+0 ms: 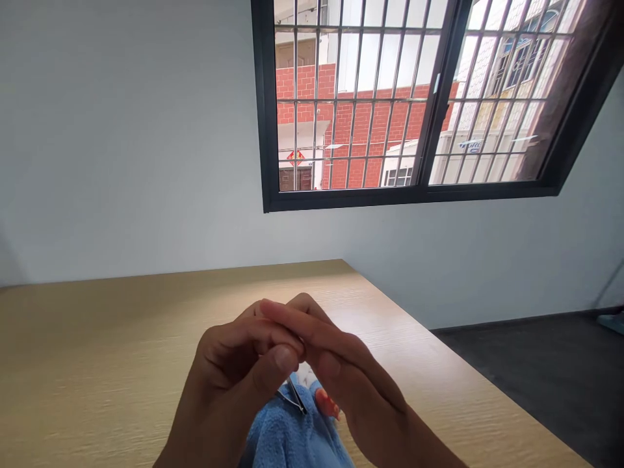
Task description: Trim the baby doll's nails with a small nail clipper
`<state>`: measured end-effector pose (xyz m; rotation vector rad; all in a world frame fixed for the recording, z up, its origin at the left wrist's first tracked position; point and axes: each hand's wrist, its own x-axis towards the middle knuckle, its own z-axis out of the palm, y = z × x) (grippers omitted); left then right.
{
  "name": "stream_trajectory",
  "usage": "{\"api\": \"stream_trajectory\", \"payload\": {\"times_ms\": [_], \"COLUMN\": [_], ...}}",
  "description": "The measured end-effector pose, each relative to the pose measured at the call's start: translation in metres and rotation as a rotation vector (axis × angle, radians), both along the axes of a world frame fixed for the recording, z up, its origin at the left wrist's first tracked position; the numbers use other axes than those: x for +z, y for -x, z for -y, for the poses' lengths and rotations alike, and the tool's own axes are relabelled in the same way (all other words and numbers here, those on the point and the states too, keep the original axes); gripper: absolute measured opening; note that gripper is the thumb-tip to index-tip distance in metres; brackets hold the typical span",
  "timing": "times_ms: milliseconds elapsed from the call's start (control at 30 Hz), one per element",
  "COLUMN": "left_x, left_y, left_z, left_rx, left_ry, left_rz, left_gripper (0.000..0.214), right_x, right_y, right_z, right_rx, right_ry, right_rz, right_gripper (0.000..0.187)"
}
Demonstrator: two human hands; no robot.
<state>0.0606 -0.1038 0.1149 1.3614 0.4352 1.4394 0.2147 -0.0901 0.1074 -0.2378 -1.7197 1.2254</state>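
Note:
My left hand [238,370] is closed, its thumb pinched against the curled index finger above the table. My right hand [351,370] lies against it from the right, fingers pressed together across the left fingertips. Whatever they grip is hidden by the fingers. Just below the left thumb shows a thin shiny metal tool [296,398], two narrow arms meeting at the lower end, perhaps a nail clipper. Behind it is a fuzzy light-blue cloth thing [292,435]. A small orange-pink piece like a doll's hand [327,404] pokes out beside my right palm.
The light wood table [97,364] stretches left and ends at a slanting right edge. Beyond are a pale wall [131,143] and a dark-framed window [422,190] with metal bars. Dark floor [526,364] shows at the right.

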Motion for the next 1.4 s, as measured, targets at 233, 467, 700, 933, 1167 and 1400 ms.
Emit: {"api": "stream_trajectory", "payload": {"times_ms": [233,467,700,933,1167,1400], "left_x": [0.001,-0.001,-0.002,0.001,0.001,-0.006], "left_y": [-0.004,-0.005,-0.004,0.0,-0.006,-0.009], "left_z": [0.001,0.001,0.0,-0.001,0.001,-0.002], "left_rx": [0.157,0.243,0.228,0.123,-0.112,-0.164], "left_ry": [-0.046,0.015,0.007,0.138,0.349,0.327], "left_rz": [-0.014,0.055,0.059,0.032,0.013,0.077], "left_gripper": [0.01,0.016,0.017,0.026,0.035,0.024], "right_x": [-0.008,-0.013,-0.013,-0.011,-0.012,-0.014], "right_y": [0.009,0.013,0.013,0.009,0.002,-0.004], "right_z": [-0.004,-0.003,-0.001,-0.004,-0.016,-0.013], "right_rx": [-0.056,-0.097,-0.137,-0.153,-0.008,0.132], "right_ry": [-0.088,-0.116,-0.097,-0.018,-0.037,0.035], "right_rz": [-0.094,-0.083,-0.082,-0.104,-0.126,0.009], "right_gripper": [0.042,0.044,0.042,0.05,0.087,0.092]}}
